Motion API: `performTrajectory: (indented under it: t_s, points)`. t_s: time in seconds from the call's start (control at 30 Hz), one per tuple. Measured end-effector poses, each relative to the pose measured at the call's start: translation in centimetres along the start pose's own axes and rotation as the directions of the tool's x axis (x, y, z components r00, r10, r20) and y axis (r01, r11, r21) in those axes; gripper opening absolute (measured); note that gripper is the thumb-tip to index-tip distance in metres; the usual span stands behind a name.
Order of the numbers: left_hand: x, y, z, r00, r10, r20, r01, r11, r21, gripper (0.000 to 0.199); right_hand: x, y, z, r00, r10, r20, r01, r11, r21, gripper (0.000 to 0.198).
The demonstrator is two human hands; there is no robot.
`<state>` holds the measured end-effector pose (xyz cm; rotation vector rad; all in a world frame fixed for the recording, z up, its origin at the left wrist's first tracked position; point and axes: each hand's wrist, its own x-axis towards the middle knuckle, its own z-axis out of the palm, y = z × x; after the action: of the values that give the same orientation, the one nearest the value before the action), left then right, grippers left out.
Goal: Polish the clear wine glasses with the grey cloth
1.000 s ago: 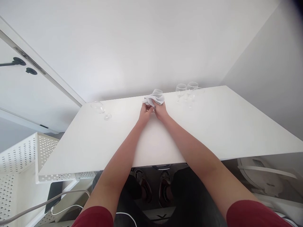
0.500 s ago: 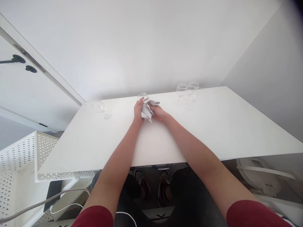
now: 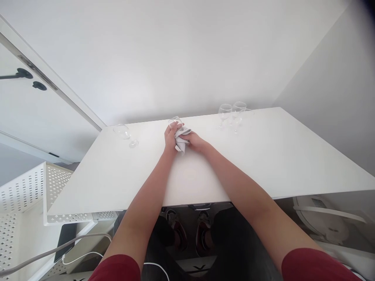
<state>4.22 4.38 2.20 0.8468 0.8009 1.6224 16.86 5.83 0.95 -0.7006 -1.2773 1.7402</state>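
Over the far middle of the white table [image 3: 193, 171], my left hand [image 3: 170, 137] is closed around a clear wine glass [image 3: 175, 121], whose bowl points up and away from me. My right hand [image 3: 195, 141] grips a light grey cloth [image 3: 182, 141], which is bunched against the glass's lower part between both hands. The stem and foot of this glass are hidden by the cloth and fingers.
One stemmed glass [image 3: 122, 132] stands near the table's far left. Several more glasses [image 3: 225, 112] stand together at the far right, by the wall [image 3: 187, 58]. A white perforated shelf unit [image 3: 29, 191] and a cable [image 3: 52, 251] are beyond the left edge.
The wine glass has tilted and shifted slightly left in my left hand. The cloth and my right hand have moved a little left, and the cloth is more tightly bunched.
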Motion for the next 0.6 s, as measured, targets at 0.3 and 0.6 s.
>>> performTrajectory:
  t_s: [0.3,0.6]
  points:
    - [0.17,0.16,0.13,0.996,-0.079,-0.046,0.077,0.995,-0.058,0.052,0.4,0.3,0.78,0.983,-0.141,-0.117,0.115,0.972,-0.203,0.023]
    - [0.0,0.28,0.1,0.989,-0.147,-0.016,0.145,0.985,-0.093,0.056,0.17,0.12,0.33,0.996,-0.045,-0.083,0.036,0.994,-0.1,0.035]
